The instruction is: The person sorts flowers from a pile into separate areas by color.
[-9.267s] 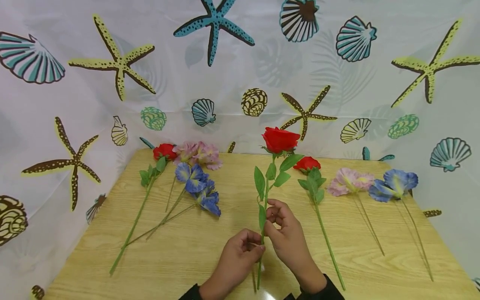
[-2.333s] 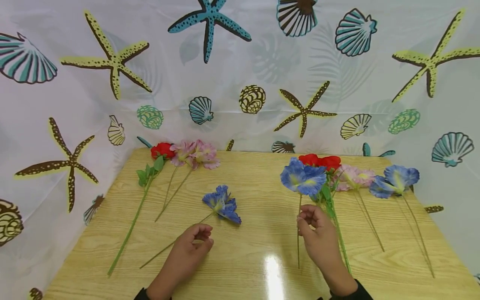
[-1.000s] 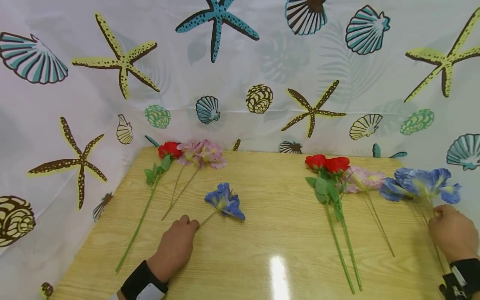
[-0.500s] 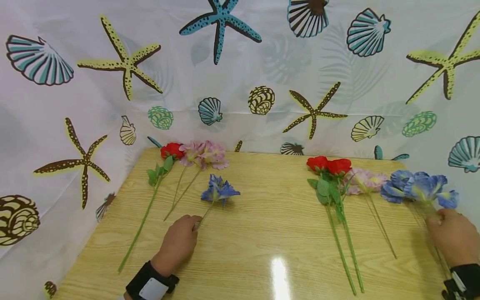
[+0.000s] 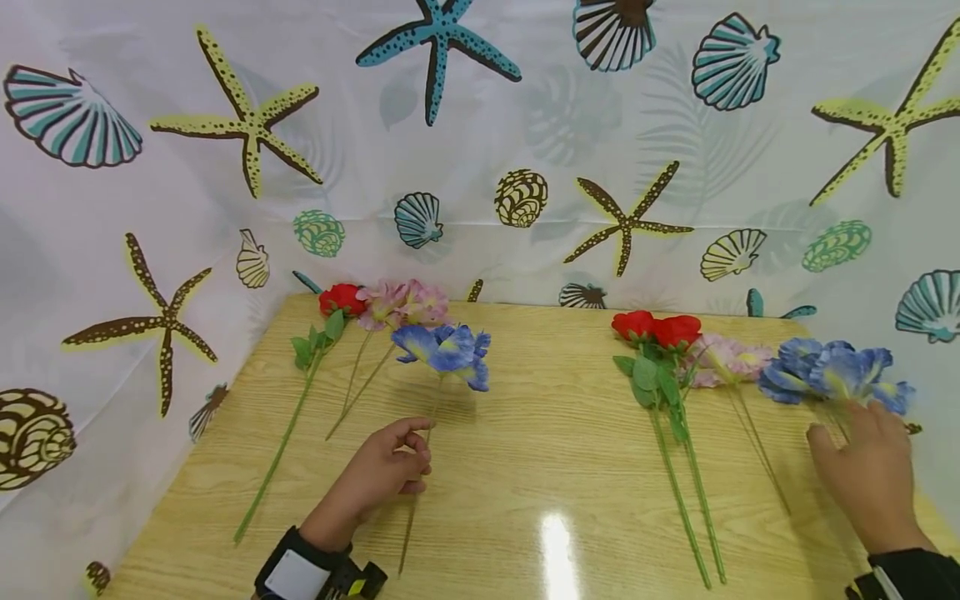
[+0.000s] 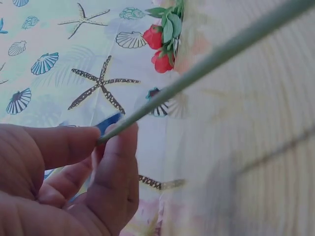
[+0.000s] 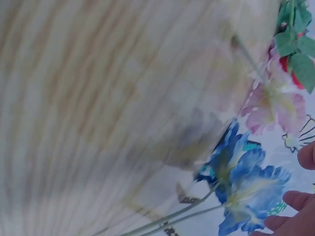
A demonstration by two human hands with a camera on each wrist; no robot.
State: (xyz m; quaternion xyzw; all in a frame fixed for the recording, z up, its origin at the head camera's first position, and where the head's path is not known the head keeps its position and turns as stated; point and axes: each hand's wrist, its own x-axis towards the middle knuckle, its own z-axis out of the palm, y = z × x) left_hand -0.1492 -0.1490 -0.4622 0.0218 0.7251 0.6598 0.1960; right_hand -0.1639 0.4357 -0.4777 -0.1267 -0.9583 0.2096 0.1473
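Observation:
My left hand (image 5: 417, 446) pinches the thin stem of a blue flower (image 5: 446, 348) between thumb and forefinger, and the bloom is raised off the wooden table (image 5: 525, 467). The left wrist view shows that green stem (image 6: 197, 69) held at my fingertips (image 6: 118, 142). My right hand (image 5: 855, 429) is open with its fingers spread, just in front of two blue flowers (image 5: 836, 375) lying at the table's right edge. Those blue blooms (image 7: 246, 184) also fill the right wrist view, with my fingertips (image 7: 300, 199) beside them.
On the left lie a red rose (image 5: 341, 298) and pink flowers (image 5: 401, 304). Right of centre lie two red roses (image 5: 657, 327) with long green stems and a pink flower (image 5: 726, 358). A shell-and-starfish curtain (image 5: 480, 150) stands around the table.
My left hand has lifted the blue flower by its stem, and the bloom has risen and swung away from me. My right hand has let go of its blue flower and opened.

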